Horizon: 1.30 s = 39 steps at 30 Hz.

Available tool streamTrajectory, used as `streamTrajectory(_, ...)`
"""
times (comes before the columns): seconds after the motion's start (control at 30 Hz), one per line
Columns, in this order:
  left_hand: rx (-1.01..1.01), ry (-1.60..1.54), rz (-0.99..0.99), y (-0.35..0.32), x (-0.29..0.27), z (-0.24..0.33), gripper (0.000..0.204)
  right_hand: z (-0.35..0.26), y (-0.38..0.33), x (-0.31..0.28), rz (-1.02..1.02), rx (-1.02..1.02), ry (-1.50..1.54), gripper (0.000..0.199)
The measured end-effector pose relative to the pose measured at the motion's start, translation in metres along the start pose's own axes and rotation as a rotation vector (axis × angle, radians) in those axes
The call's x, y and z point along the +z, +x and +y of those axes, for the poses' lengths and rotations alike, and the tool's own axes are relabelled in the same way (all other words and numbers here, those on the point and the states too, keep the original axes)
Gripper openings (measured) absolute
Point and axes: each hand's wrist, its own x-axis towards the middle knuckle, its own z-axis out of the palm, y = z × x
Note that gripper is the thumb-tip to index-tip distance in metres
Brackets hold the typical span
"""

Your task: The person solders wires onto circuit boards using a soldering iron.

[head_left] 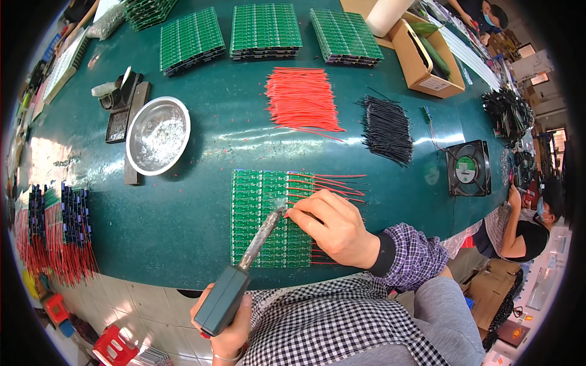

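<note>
A green circuit board panel (250,235) lies on the table in front of me. Red wires (336,184) stick out from its upper right side, and a few dark wires show lower down. My left hand (235,326) is wrapped round the boxy dark handle of a soldering iron (257,244). Its tip meets the panel right of the middle, with a little haze there. Close by the tip, my right hand (336,227) pinches a red wire (286,213), mostly hidden by the fingers, against the board.
Beyond the panel lie a red wire pile (302,97) and a black wire pile (387,129). A metal bowl (133,143) stands left, a fan (468,169) right. Board stacks (265,30) and a cardboard box (436,86) line the back. Wired boards (76,210) sit far left. Other people work nearby.
</note>
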Motion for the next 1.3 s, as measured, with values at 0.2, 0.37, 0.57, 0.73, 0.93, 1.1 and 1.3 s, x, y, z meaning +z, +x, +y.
streamTrajectory(0.2, -0.177, -0.073, 0.01, -0.0087, -0.0071, -0.0009, 0.025, -0.0001, -0.0018, 0.0014, 0.004, 0.001, -0.019, 0.026)
streamTrajectory(0.37, -0.07, -0.049, 0.067, -0.0067, -0.0009, 0.0027, 0.028, 0.0, -0.0028, 0.0017, 0.011, 0.001, -0.016, 0.027)
streamTrajectory(0.57, -0.061, -0.027, 0.052, -0.0088, -0.0045, -0.0008, 0.027, -0.0073, -0.0055, -0.004, 0.048, 0.009, 0.026, 0.029)
streamTrajectory(0.73, -0.057, -0.009, 0.02, -0.0057, -0.0033, 0.0052, 0.026, -0.0071, -0.0077, -0.002, 0.029, 0.015, 0.02, 0.029)
streamTrajectory(0.93, 0.058, 0.062, -0.02, -0.0037, -0.0032, 0.0035, 0.025, -0.007, -0.008, -0.0019, 0.013, 0.015, 0.019, 0.029)
streamTrajectory(1.1, 0.089, 0.042, -0.02, -0.0037, -0.0007, 0.0016, 0.023, -0.0074, -0.0088, -0.0017, 0.011, 0.014, 0.01, 0.03)
streamTrajectory(1.3, 0.099, 0.113, -0.071, -0.0009, -0.0034, 0.0033, 0.021, -0.008, -0.0082, -0.0029, 0.006, 0.019, 0.006, 0.03)
